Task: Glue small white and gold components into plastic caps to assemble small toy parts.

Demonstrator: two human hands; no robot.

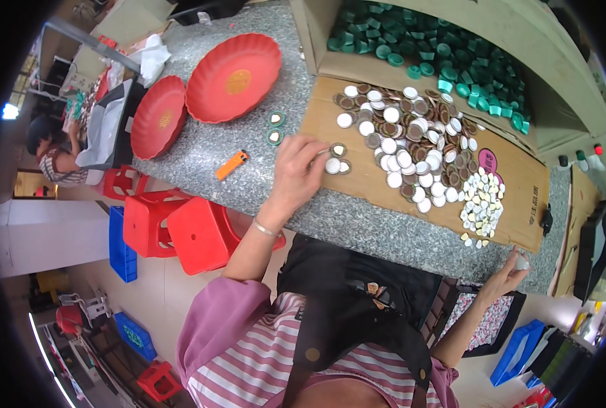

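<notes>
My left hand [299, 173] is at the left edge of a flattened cardboard sheet [520, 219]. Its fingers are pinched at the rim of a brown-rimmed round cap [339, 149] with a small pale piece in its middle. Two white discs [333, 165] lie just below that cap. Beyond the knuckles, on the grey stone counter, sit two green cups [276, 128] with pale pieces inside. At the counter's front right, my right hand [506, 277] is closed round a small whitish object [522, 262], mostly covered by the fingers.
Brown and white caps [412, 139] are heaped on the cardboard, beside a pile of small pale pieces [481, 204]. Green cups [439, 51] fill a box behind. Leftward are two red fluted trays [214, 102], an orange lighter [232, 165], red stools [197, 234] and a seated person [58, 160].
</notes>
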